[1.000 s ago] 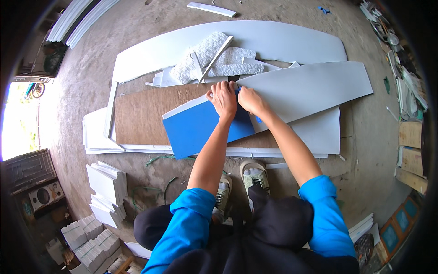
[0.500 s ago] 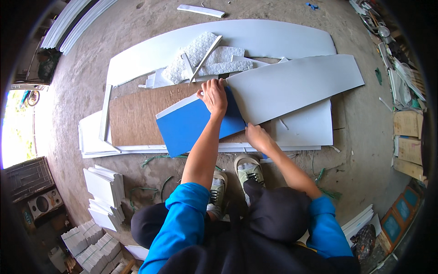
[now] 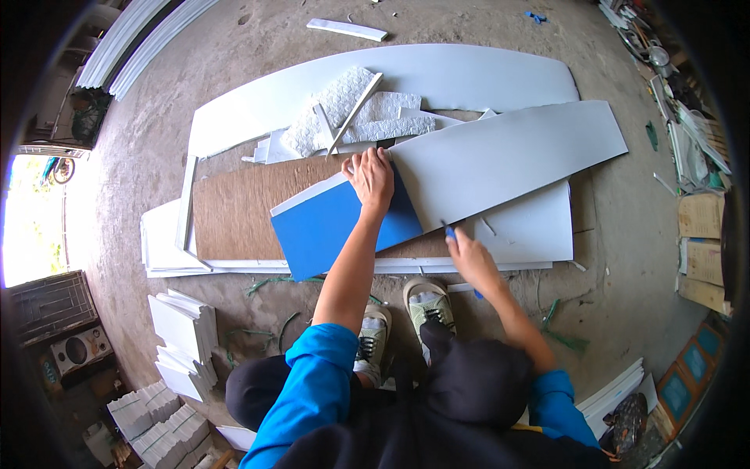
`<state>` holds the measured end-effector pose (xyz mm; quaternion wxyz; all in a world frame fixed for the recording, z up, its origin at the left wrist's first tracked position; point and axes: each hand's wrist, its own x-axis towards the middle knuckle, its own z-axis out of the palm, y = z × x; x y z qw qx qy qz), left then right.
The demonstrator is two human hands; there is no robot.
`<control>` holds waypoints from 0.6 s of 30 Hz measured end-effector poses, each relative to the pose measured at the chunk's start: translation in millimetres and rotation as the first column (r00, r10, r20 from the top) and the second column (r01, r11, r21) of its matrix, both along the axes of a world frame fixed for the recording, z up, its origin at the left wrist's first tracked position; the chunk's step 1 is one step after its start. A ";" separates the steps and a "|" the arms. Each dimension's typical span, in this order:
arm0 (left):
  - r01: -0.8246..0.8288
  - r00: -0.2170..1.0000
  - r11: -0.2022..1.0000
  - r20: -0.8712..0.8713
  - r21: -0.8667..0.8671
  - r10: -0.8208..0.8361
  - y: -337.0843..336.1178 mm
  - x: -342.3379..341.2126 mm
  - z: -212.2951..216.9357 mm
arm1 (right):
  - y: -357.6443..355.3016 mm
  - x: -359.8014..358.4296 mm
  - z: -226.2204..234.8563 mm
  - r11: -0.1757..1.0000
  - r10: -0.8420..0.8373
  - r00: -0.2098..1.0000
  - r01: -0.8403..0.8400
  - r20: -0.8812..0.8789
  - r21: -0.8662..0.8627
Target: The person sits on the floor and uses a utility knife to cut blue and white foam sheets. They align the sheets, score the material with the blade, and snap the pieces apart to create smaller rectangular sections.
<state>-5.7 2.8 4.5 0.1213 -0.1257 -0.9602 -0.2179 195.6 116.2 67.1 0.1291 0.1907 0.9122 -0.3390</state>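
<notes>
My left hand presses on the far right part of a flat blue board, its fingers bent over the board's far edge. The blue board has a pale strip along its far side and lies tilted over a brown wooden board. A long white-grey panel extends right from the blue board's right edge. My right hand, slightly blurred, is closed around a blue-handled knife. The knife's dark tip is by the panel's near edge, just right of the blue board's near corner.
Beneath lie white sheets; a large curved white panel lies beyond. Textured white offcuts and narrow strips cover the middle. White stacks stand at left, cardboard boxes at right. Green twine lies near my shoes.
My right hand with the knife has moved right and toward me, away from the blue board's near corner. My left hand stays on the board. The whole view has shifted slightly downward.
</notes>
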 end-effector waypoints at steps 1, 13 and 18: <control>0.004 1.000 1.000 0.007 0.006 -0.004 -2.9 -1.9 -2.0 | 4.6 -11.2 -1.8 0.999 -0.030 0.998 0.029 -0.060 -0.015; 0.041 0.995 0.981 -0.097 0.189 -0.023 -7.1 10.6 31.3 | 25.7 -87.4 -35.6 0.975 -0.168 0.856 0.219 -0.490 0.048; 0.089 0.996 0.989 -0.005 0.121 -0.089 -10.2 3.5 35.6 | 28.9 -94.3 -43.5 0.980 -0.131 0.851 0.189 -0.508 0.065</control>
